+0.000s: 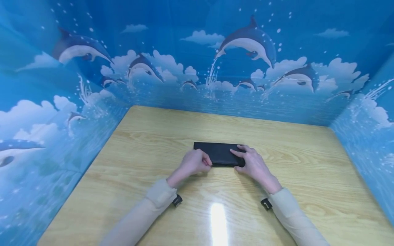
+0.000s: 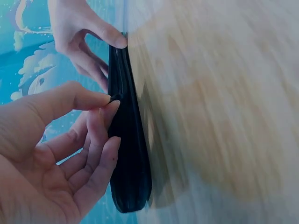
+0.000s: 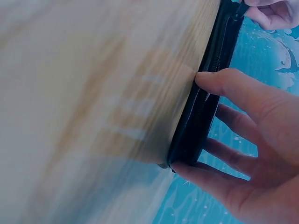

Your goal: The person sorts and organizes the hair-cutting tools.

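A flat black zippered wallet (image 1: 217,153) lies on the table, its long zipper edge facing me. At the near edge, toward the wallet's left part, my left hand (image 1: 195,162) pinches the small dark zipper pull (image 2: 115,97) between thumb and forefinger. My right hand (image 1: 254,164) grips the wallet's right end, thumb on the near edge and fingers spread over the top and the end. In the right wrist view, the zipper teeth (image 3: 218,56) run along the edge between the two hands. The inside of the wallet is hidden.
The wood-grain table (image 1: 147,136) extends around the wallet on all sides. Blue curtains (image 1: 172,61) printed with dolphins and clouds rise at the back, left and right. A bright reflection of light lies on the tabletop near the front.
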Demonstrator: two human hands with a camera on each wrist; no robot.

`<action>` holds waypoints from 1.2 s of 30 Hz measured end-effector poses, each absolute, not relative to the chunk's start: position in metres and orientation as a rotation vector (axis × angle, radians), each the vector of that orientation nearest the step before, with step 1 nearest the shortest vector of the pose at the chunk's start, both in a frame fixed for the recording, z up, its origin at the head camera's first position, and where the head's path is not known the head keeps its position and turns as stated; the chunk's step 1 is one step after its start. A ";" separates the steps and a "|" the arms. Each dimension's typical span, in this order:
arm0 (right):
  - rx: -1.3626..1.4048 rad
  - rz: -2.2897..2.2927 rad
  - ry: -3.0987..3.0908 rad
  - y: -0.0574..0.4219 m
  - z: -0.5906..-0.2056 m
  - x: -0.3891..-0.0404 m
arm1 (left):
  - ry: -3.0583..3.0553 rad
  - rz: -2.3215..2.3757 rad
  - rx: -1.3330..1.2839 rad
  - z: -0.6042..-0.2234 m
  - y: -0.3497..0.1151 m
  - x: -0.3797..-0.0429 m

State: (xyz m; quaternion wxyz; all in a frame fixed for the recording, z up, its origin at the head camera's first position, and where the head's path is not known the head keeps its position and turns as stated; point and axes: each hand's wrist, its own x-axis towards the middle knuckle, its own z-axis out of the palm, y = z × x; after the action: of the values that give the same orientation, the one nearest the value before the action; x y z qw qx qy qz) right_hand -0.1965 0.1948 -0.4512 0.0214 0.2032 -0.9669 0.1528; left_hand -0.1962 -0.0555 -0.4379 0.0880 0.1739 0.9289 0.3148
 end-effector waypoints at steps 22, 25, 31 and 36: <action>0.607 0.480 -3.022 0.194 -0.454 -0.197 | 2.793 0.846 0.556 -0.441 -0.026 -0.198; 0.612 0.465 -3.033 0.192 -0.451 -0.196 | 2.794 0.841 0.546 -0.438 -0.027 -0.197; 0.655 0.536 -2.892 0.179 -0.445 -0.186 | 2.773 0.876 0.476 -0.434 -0.027 -0.195; 0.801 0.575 -2.742 0.159 -0.446 -0.177 | 2.773 0.944 0.438 -0.432 -0.028 -0.195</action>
State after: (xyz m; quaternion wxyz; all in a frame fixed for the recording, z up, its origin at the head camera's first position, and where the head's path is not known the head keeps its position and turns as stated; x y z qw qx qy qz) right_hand -0.1771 0.1594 -0.4459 0.1134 0.2730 -0.9350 0.1960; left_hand -0.1952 -0.0279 -0.4323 0.0900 0.1472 0.9325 0.3173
